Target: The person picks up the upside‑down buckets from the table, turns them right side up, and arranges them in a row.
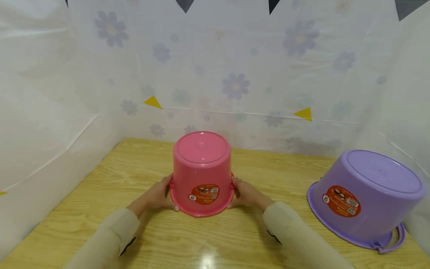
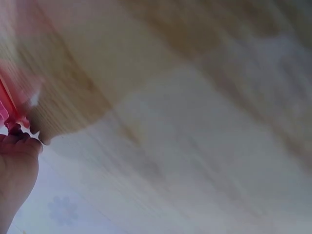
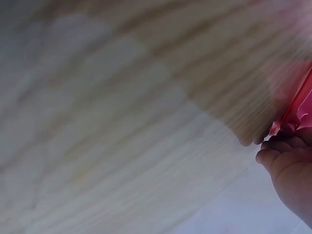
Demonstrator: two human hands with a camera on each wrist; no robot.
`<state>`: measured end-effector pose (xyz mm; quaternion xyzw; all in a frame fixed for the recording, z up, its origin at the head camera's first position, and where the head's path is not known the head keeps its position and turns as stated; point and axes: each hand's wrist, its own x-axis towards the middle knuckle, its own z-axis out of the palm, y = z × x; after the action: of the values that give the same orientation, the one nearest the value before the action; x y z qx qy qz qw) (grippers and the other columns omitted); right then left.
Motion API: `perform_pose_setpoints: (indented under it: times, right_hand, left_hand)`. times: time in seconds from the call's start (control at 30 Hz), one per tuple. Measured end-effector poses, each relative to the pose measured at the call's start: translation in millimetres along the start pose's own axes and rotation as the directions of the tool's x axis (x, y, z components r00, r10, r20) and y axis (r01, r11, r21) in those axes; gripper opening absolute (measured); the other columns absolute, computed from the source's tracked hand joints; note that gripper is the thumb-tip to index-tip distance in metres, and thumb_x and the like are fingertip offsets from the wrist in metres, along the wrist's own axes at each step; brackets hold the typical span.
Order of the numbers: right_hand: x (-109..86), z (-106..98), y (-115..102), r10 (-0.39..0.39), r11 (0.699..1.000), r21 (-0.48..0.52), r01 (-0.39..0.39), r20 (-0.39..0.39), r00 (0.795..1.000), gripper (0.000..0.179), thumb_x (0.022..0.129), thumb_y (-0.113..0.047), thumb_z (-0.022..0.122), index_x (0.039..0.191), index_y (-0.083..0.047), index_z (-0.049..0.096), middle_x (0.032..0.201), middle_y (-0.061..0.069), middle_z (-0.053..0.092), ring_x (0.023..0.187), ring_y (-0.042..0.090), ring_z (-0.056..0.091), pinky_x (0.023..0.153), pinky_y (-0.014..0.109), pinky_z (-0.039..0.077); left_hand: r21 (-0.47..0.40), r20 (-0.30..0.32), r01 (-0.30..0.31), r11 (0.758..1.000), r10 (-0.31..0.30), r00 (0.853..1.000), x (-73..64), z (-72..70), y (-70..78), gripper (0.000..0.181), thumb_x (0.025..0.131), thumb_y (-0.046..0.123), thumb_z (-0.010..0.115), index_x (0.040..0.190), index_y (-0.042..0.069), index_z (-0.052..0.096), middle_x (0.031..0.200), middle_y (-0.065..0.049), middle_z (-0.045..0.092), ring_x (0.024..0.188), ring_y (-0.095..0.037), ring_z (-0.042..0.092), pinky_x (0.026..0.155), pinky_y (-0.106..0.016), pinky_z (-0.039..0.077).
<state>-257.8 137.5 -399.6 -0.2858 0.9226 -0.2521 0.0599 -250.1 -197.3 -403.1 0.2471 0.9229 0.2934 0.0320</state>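
Note:
A pink bucket (image 1: pixel 202 175) stands upside down at the middle of the wooden table, its base upward and an orange-red label facing me. At its left side my left hand (image 1: pixel 157 194) grips the rim, the thumb toward the front. My right hand (image 1: pixel 248 193) holds the opposite side of the rim in the same way. Low at the left edge of the left wrist view, the left hand (image 2: pixel 18 170) meets the pink rim (image 2: pixel 10 117). The right wrist view has the right hand (image 3: pixel 291 170) at the rim too. Most fingers are hidden or dark there.
To the right, a purple bucket (image 1: pixel 373 198) also sits upside down, its handle (image 1: pixel 398 241) sticking out at the front. A white flowered curtain (image 1: pixel 201 67) closes off the back of the table (image 1: pixel 208 239), with white sheeting (image 1: pixel 43 123) on both sides.

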Motion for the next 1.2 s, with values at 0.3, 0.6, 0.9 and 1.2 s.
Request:
perform_pose_setpoints:
  times: [0.3, 0.6, 0.9, 1.2]
  right_hand:
    - [-2.6, -0.7, -5.1, -0.024, 0.999, -0.029, 0.023, -0.034, 0.999, 0.096, 0.064, -0.039, 0.082, 0.135, 0.011, 0.040, 0.131, 0.025, 0.051, 0.116, 0.035, 0.054, 0.098, 0.045, 0.044]
    - [-7.0, -6.7, -2.5, -0.073, 0.996, 0.042, 0.075, -0.057, 0.996, 0.095, 0.066, -0.039, 0.079, 0.137, 0.008, 0.038, 0.131, 0.023, 0.053, 0.118, 0.029, 0.054, 0.101, 0.043, 0.042]
    - [-17.7, -14.3, -4.2, -0.052, 0.981, 0.184, 0.065, -0.073, 0.996, 0.089, 0.074, -0.037, 0.073, 0.138, 0.010, 0.033, 0.134, 0.025, 0.048, 0.125, 0.033, 0.047, 0.100, 0.047, 0.042]
    - [-21.3, -21.3, -10.1, 0.019, 0.968, 0.249, 0.019, -0.148, 0.989, 0.084, 0.078, -0.038, 0.069, 0.135, 0.012, 0.035, 0.136, 0.029, 0.040, 0.114, 0.039, 0.054, 0.091, 0.046, 0.049]
  left_hand:
    - [-0.007, 0.001, -0.024, 1.000, 0.024, 1.000, -1.0, -2.7, 0.8, 0.122, 0.056, 0.045, 0.084, 0.143, -0.010, 0.019, 0.141, -0.028, 0.038, 0.130, -0.040, 0.039, 0.106, -0.052, 0.033]
    - [-0.051, -0.011, -0.065, 0.997, 0.065, 0.998, -4.7, -12.8, 6.6, 0.120, 0.059, 0.042, 0.082, 0.146, -0.006, 0.014, 0.126, -0.023, 0.055, 0.088, -0.019, 0.054, 0.076, -0.029, 0.048]
    - [-0.106, -0.020, -0.011, 0.994, 0.009, 1.000, -11.2, -19.3, 11.8, 0.108, 0.068, 0.040, 0.079, 0.140, -0.016, 0.020, 0.140, -0.036, 0.032, 0.091, -0.025, 0.049, 0.073, -0.030, 0.040]
    - [-0.221, -0.090, -0.024, 0.975, 0.004, 0.996, -14.2, -24.1, 18.1, 0.099, 0.077, 0.045, 0.070, 0.141, -0.013, 0.021, 0.136, -0.034, 0.041, 0.111, -0.041, 0.052, 0.086, -0.039, 0.050]
